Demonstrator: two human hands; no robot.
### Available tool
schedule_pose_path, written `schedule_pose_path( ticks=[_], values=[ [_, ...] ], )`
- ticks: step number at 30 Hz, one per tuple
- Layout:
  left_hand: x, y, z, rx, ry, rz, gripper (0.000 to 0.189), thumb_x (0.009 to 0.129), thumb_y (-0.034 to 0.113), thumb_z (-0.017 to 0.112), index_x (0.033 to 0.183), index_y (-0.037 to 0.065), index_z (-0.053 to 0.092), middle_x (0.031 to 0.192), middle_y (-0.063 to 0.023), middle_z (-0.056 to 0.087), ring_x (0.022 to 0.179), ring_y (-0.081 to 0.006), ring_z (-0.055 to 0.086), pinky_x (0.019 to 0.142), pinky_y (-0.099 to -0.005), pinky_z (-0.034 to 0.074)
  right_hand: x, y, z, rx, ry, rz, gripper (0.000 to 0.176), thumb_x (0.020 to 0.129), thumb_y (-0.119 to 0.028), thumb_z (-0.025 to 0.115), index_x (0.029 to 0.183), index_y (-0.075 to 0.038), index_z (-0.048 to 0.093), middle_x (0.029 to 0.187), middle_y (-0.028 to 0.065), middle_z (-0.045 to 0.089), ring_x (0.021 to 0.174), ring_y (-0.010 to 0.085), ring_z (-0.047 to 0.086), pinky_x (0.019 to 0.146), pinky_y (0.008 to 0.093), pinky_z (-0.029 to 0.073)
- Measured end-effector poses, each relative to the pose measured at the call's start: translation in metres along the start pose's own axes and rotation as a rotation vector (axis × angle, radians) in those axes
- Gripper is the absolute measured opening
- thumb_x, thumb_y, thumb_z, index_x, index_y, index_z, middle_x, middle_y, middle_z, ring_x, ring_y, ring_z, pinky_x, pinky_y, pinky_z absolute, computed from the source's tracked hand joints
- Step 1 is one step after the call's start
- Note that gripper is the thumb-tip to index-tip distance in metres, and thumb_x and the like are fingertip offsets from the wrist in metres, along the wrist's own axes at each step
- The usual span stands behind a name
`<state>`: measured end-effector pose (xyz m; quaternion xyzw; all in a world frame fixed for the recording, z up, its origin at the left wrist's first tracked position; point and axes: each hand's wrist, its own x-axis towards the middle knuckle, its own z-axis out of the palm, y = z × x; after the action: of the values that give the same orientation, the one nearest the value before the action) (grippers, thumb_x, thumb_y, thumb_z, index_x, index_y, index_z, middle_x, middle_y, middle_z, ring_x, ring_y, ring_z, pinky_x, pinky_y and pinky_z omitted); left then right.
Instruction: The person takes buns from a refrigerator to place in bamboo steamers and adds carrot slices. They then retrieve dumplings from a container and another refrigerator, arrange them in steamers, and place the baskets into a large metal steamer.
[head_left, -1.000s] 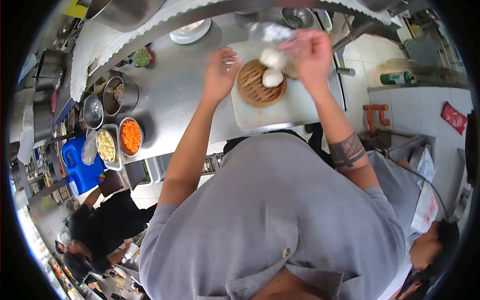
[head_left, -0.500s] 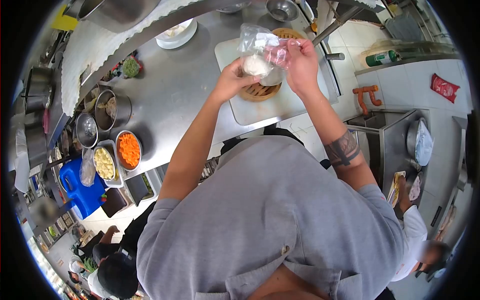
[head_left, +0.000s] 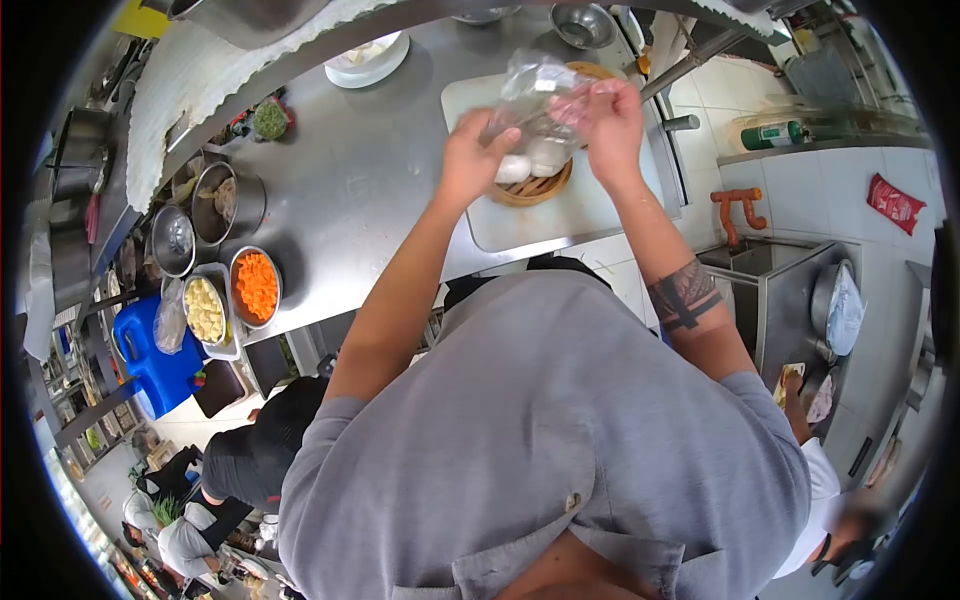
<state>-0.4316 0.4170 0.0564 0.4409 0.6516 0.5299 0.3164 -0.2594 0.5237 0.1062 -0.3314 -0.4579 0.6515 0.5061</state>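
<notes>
A clear plastic bag [head_left: 535, 97] hangs crumpled over a round bamboo steamer [head_left: 535, 193]. My right hand [head_left: 612, 128] pinches the bag at its right side. To the left, my left hand [head_left: 470, 160] has its thumb apart from its fingers, close against the bag's edge; the fingertips are blurred. White round buns sit in the steamer: one bun [head_left: 514, 168] just below my left thumb, another bun [head_left: 550, 158] beside it, partly covered by the bag. Under the steamer lies a white cutting board [head_left: 500, 232].
On the steel counter [head_left: 350, 180] stand a bowl of diced carrot [head_left: 255, 288], a container of pale yellow cubes [head_left: 204, 310], metal pots and a white plate [head_left: 370, 72]. A shelf edge [head_left: 300, 45] crosses overhead. A blue jug [head_left: 155, 355] stands left. Other people are lower left and right.
The bun that was in my left hand now rests in the steamer. My left hand has come away from it and its thumb has spread. The right hand keeps hold of the bag.
</notes>
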Motion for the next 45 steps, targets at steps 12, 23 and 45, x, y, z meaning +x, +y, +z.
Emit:
schedule_pose_path(
  ticks=[12,23,45],
  values=[
    [-0.011,0.004,-0.014,0.524,-0.399,0.051,0.052,0.086,0.019,0.082,0.135,0.010,0.067,0.133,-0.0159,0.067,0.128,-0.0401,0.056,0.118,-0.0490,0.035,-0.011,-0.004,-0.037,-1.371,-0.882,-0.239,0.064,0.083,-0.023,0.080,0.143,-0.015,0.060,0.136,0.0120,0.064,0.118,0.0339,0.066,0.098,0.0431,0.056],
    [0.002,0.008,-0.013,0.794,-0.322,0.481,0.057,0.081,0.025,0.084,0.133,0.009,0.067,0.139,-0.0106,0.061,0.132,-0.0361,0.052,0.114,-0.0521,0.037,-0.025,-0.023,-0.080,-1.060,-0.384,-0.118,0.036,0.086,-0.019,0.084,0.120,-0.009,0.073,0.107,0.0107,0.071,0.103,0.0238,0.070,0.087,0.0381,0.056],
    [-0.057,0.070,0.281,0.647,-0.441,0.245,0.012,0.091,0.008,0.072,0.101,0.002,0.074,0.103,-0.0142,0.073,0.093,-0.0356,0.070,0.084,-0.0437,0.057,0.253,0.300,-0.504,-1.471,-0.228,-0.137,0.048,0.094,-0.026,0.062,0.139,-0.009,0.061,0.146,0.0218,0.059,0.140,0.0463,0.049,0.121,0.0611,0.030]
  ],
)
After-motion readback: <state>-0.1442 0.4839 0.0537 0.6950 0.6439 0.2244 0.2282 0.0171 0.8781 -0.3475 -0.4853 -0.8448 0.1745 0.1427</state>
